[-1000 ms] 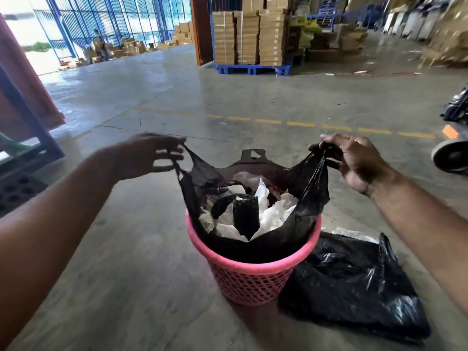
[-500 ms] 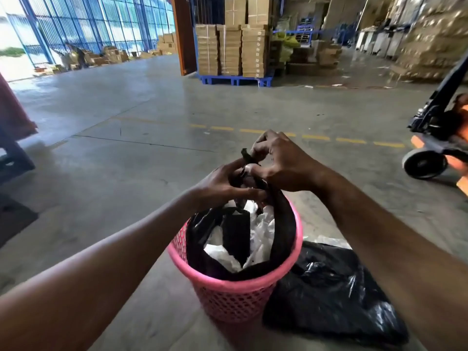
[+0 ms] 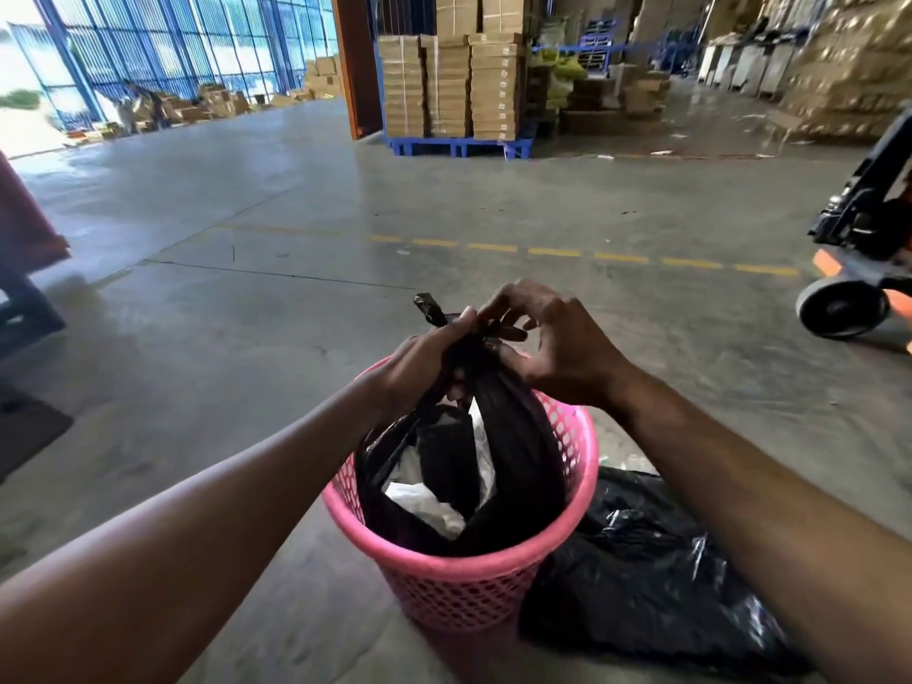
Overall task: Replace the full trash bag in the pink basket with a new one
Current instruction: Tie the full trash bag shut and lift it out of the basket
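I see my left hand (image 3: 419, 367) and right hand (image 3: 557, 348) bunching the black trash bag (image 3: 513, 456) handles above the pink basket (image 3: 474, 580); another black bag (image 3: 641, 585) lies on the floor beside it.

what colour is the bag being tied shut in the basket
Black. The full trash bag sits in the pink basket, with white trash showing inside; the head view shows it.
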`<action>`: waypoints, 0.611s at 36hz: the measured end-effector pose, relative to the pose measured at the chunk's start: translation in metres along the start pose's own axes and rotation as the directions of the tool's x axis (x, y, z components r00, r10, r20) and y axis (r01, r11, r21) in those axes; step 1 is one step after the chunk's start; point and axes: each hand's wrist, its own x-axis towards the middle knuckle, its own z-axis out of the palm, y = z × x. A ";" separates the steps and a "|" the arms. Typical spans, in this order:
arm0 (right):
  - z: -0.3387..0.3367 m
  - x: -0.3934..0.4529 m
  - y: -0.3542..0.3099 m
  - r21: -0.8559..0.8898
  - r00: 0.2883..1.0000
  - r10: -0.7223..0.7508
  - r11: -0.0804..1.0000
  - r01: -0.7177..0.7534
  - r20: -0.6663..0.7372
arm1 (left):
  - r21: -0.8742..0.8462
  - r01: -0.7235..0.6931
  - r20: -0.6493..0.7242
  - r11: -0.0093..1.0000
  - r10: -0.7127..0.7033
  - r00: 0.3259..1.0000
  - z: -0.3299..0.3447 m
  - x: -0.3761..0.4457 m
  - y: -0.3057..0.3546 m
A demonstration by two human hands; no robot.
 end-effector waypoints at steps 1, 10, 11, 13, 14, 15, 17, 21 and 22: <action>0.005 -0.001 0.001 0.001 0.999 -0.015 1.000 0.015 -0.037 | -0.032 0.013 0.014 0.999 -0.012 1.000 0.001 0.001 0.000; 0.013 0.000 0.005 0.071 0.977 0.055 0.997 -0.041 -0.207 | -0.166 0.149 0.217 0.975 -0.111 0.970 -0.010 0.000 0.011; 0.013 0.000 0.006 0.102 0.970 0.101 0.992 -0.079 -0.222 | -0.175 0.180 0.251 0.968 -0.133 0.959 -0.013 -0.001 0.013; 0.013 0.000 0.008 0.158 0.956 0.180 0.977 -0.145 -0.234 | -0.199 0.239 0.317 0.950 -0.169 0.933 -0.020 -0.005 0.017; 0.012 0.000 0.008 0.175 0.952 0.200 0.971 -0.162 -0.232 | -0.209 0.255 0.337 0.944 -0.175 0.925 -0.023 -0.006 0.018; 0.012 -0.002 0.007 0.186 0.951 0.209 0.968 -0.168 -0.228 | -0.209 0.261 0.339 0.942 -0.180 0.923 -0.025 -0.006 0.018; 0.010 -0.007 0.000 0.204 0.954 0.197 0.967 -0.151 -0.225 | -0.198 0.267 0.312 0.943 -0.197 0.929 -0.028 -0.004 0.014; 0.018 -0.028 -0.021 0.153 0.982 0.100 0.985 -0.075 -0.162 | -0.268 0.300 0.200 0.916 -0.252 0.947 -0.031 0.002 0.009; 0.024 -0.035 -0.026 0.110 0.991 0.052 0.993 -0.038 -0.127 | -0.292 0.307 0.188 0.906 -0.260 0.947 -0.032 0.003 0.009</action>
